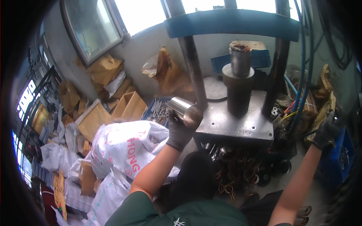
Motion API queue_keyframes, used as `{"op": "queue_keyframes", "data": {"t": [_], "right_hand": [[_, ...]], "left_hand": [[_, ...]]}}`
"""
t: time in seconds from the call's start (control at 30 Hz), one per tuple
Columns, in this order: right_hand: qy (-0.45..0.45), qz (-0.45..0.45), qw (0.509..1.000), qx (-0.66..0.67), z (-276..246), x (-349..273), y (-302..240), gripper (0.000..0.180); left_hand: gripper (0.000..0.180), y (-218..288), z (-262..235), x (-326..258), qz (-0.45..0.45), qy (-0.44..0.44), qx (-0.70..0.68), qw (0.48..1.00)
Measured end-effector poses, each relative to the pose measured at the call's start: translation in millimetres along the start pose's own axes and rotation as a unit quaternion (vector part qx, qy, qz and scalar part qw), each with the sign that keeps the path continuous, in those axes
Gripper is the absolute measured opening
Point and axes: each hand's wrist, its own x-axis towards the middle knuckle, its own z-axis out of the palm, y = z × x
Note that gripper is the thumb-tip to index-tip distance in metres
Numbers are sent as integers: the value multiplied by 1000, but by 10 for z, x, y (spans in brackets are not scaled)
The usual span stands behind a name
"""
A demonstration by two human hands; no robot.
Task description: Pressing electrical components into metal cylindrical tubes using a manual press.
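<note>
My left hand [180, 130], in a dark glove, grips a shiny metal cylinder [181, 106] left of the press. My gloved right hand [325, 133] is far right, by the rim of a blue crate [344, 154]; its fingers are blurred, so I cannot make out whether they hold anything. Between my hands stands the press's thick metal plate [235, 130]. On it a dark round fixture [238, 94] with a pale collar carries an upright metal cylinder [240, 64], with coppery wire windings showing at its top.
Two dark posts [194, 67] and a blue crossbeam [233, 26] frame the plate. Blue hoses [306, 67] hang at right. White sacks [120, 147], cardboard and a blue crate of metal rods [160, 109] crowd the left. Wire-wound parts [241, 169] lie below the plate.
</note>
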Motion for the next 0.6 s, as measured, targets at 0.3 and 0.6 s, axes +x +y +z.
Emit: {"op": "queue_keyframes", "data": {"t": [0.3, 0.6], "right_hand": [[29, 108, 990, 87, 112, -199, -84, 42], [55, 142, 980, 125, 105, -202, -293, 42]], "left_hand": [[73, -274, 957, 973, 51, -50, 289, 955], [39, -347, 1324, 1959, 268, 55, 391, 879]]}}
